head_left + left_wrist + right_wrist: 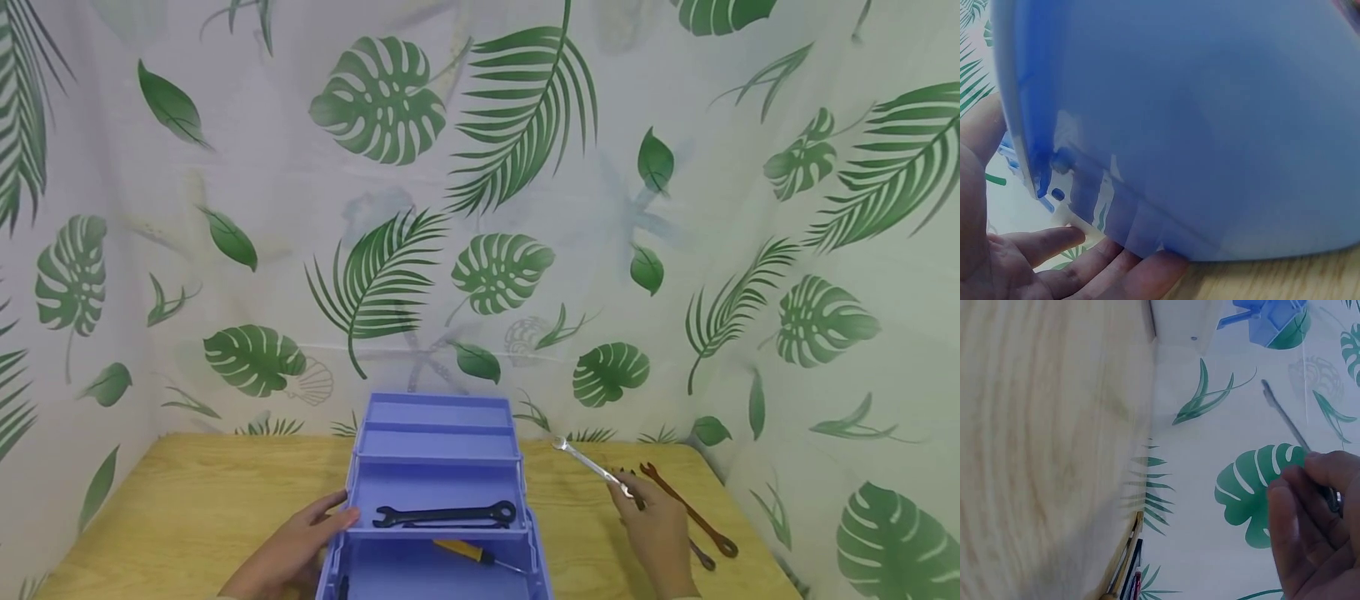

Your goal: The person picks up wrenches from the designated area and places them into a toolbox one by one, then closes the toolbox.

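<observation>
The toolbox (438,481) stands on the table (217,492), a screwdriver (463,549) inside, wrenches (695,516) to its right.

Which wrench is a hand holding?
The silver wrench, in the right hand. Others, like the black wrench in the tray and reddish wrench on the table, aren't held.

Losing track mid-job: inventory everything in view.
Wood-grain table: one, tan, foreground
Leaf-print backdrop: one, white and green, rear
Tiered plastic toolbox: one, blue, centre
Double-ended wrench: one, black, toolbox tray
Thin unclear item: one, dark, same tray
Slim screwdriver: one, yellow-black, toolbox bottom
Small unclear item: one, dark, toolbox's lower left
Shiny metal wrench: one, silver, above table
Long wrench: one, reddish, table right
Part-hidden wrench: at least one, dark, table right
Left hand: one, at toolbox's left
Right hand: one, holding silver wrench
</observation>
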Tool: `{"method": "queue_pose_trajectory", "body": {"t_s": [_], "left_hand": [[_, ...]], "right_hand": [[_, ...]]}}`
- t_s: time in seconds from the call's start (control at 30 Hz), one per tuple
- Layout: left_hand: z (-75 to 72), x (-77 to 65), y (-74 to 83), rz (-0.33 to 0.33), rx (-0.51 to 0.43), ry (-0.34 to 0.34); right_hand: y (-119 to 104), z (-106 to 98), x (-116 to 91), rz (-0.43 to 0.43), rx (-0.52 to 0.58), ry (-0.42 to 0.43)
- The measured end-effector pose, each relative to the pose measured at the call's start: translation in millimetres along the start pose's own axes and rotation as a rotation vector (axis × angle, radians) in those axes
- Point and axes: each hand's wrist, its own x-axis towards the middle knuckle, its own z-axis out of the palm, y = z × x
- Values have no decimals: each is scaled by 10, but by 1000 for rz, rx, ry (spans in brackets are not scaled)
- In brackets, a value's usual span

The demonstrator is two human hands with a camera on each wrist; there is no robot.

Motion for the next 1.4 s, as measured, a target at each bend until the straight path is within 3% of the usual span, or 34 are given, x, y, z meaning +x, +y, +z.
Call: {"method": "queue_pose_trajectory", "body": {"t_s": [0.17,0.3,0.7,0.9,1.13,1.4], "left_hand": [[-7,16,-12,3,-2,0],[-11,20,-30,8,-5,-3],[-7,9,-36,0,-38,-16],[2,10,-6,5,-21,0],[24,24,38,-37,15,66],[33,24,18,-17,16,59]], "right_hand": [[-8,22,-14,-192,-36,98],[-38,28,-25,-251,-14,105],[-124,45,-43,-335,116,87],[-157,47,-40,-356,90,102],[-183,74,-33,-409,118,104],[-249,63,-55,-398,143,104]]}}
